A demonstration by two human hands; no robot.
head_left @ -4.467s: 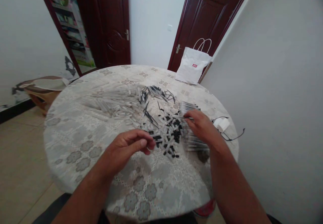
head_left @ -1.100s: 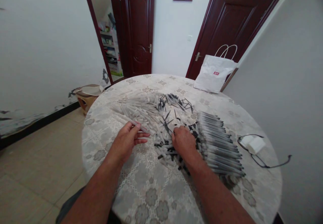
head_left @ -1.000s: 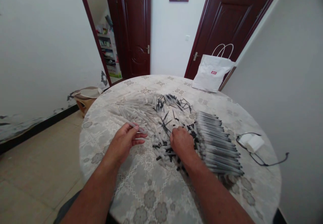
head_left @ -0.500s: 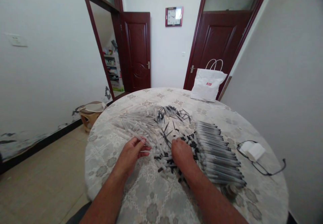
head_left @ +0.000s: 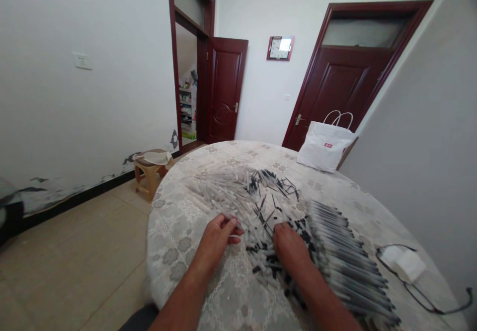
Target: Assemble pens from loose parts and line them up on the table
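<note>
My left hand (head_left: 219, 233) rests at the near edge of a heap of clear pen barrels (head_left: 219, 192), fingers pinched round one barrel. My right hand (head_left: 288, 244) lies knuckles-up on a scatter of small black pen caps (head_left: 266, 251); its fingertips are hidden. Thin black refills (head_left: 270, 182) lie behind the caps. A neat row of assembled pens (head_left: 346, 261) runs along the right side of my right hand. All of it sits on a round table with a floral cloth (head_left: 179, 226).
A white paper bag (head_left: 326, 144) stands at the table's far edge. A white charger with a black cable (head_left: 404, 264) lies at the right. A low wooden stool (head_left: 151, 164) stands by the left wall. Two dark doors and a wall clock are behind.
The view has tilted up and swung left, showing more wall and floor. Both hands stay at the same piles, the left still on a barrel, the right still over the caps.
</note>
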